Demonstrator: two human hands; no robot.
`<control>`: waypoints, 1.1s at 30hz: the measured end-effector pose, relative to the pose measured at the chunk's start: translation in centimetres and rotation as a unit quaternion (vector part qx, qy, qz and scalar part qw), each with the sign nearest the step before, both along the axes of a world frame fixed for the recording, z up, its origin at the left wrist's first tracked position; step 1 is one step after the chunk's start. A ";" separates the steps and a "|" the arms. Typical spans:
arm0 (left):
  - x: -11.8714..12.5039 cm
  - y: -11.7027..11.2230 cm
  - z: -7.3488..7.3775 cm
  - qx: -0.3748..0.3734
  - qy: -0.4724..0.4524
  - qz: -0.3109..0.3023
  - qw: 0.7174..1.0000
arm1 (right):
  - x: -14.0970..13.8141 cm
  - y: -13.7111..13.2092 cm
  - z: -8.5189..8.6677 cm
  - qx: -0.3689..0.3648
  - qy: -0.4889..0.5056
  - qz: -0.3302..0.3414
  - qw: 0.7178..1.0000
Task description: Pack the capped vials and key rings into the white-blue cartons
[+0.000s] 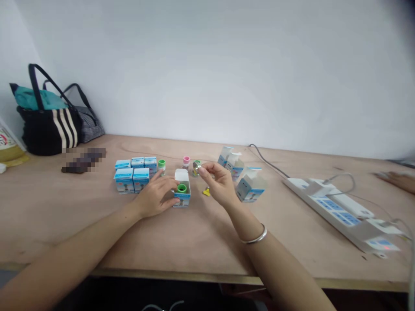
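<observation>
**Left hand [154,194] steadies carton [182,199], right hand [218,183] pinches at small glass vial [196,168]**

The left fingers [167,196] wrap the carton's front, a firm hold that keeps the green-capped bottle [182,188] upright inside it. The right fingers [202,170] stand narrow at the vial, above the tabletop [65,216]; I cannot tell if they grip it. A small yellow piece [206,192] lies just below them. Farther away stand 5 blue-and-white cartons [132,175], 3 opened cartons [236,170], and a white power strip [324,207].

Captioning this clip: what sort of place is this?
Probably a simple workroom or packing bench: a bare plywood tabletop, rows of small blue-and-white cartons, and a power strip lying on it.
</observation>
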State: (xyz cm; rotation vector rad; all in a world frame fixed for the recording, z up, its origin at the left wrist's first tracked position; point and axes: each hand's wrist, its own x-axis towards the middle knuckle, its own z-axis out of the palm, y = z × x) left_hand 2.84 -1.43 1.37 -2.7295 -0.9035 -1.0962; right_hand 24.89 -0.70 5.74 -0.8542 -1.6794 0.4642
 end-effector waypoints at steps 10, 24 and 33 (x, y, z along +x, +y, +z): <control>0.0 -0.1 0.0 0.016 0.019 0.015 1.000 | -1.8 -1.6 -0.6 0.013 -0.081 0.084 0.993; 0.0 -0.1 0.0 0.022 0.016 0.016 0.999 | -0.7 -0.9 -0.7 0.022 -0.144 0.003 0.989; 0.3 -0.7 0.1 0.014 -0.112 0.072 0.991 | -0.4 0.3 -1.6 -0.094 -0.006 -0.025 0.995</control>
